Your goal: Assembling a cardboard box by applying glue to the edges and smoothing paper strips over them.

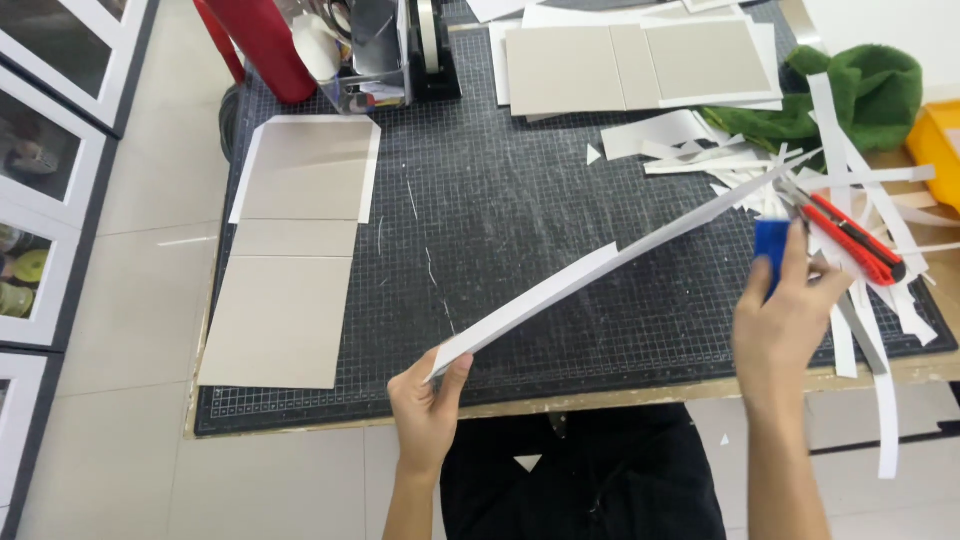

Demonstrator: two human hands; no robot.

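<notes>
My left hand (430,400) grips the near corner of a grey board cover (600,265), holding it edge-on and tilted so it stretches up to the right over the dark cutting mat (500,210). My right hand (785,320) holds a small blue block (770,245) close against the far part of that board. A red utility knife (855,240) lies just right of the blue block among white paper strips.
A flat grey board cover with white paper border (295,250) lies at the mat's left. Another such cover (635,65) lies at the back. White paper offcuts (880,300), a green cloth (865,90), a yellow bin (940,140), a tape dispenser (400,50) and a red cylinder (265,45) surround the mat.
</notes>
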